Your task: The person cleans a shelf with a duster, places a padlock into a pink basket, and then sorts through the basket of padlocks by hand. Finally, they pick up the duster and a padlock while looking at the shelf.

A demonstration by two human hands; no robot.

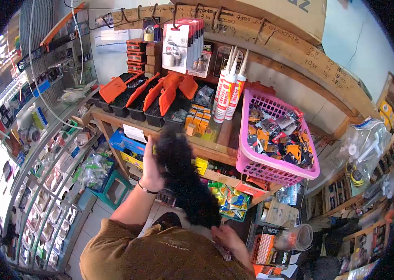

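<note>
A black, fluffy feather duster [185, 182], blurred by motion, slants across the front of my body. My right hand [228, 239] is closed around its lower end, low at the right of my torso. Along the duster's upper left side is my left hand [150, 165], upright with its visible digit stretched up; the duster hides its other fingers. A dark band [148, 190] circles that wrist. Just beyond the duster's upper tip stand black bins with orange lids [159, 95] and small yellow-orange boxes [199, 119] on a wooden shelf [215, 148].
White sealant tubes [228, 100] stand beside a pink basket [278, 171] full of packaged parts. Blister packs [175, 49] hang from a wooden beam [271, 35] with hooks. A green stool [117, 191] stands at left, near a barred display [38, 205]. A clear jar [299, 237] lies at lower right.
</note>
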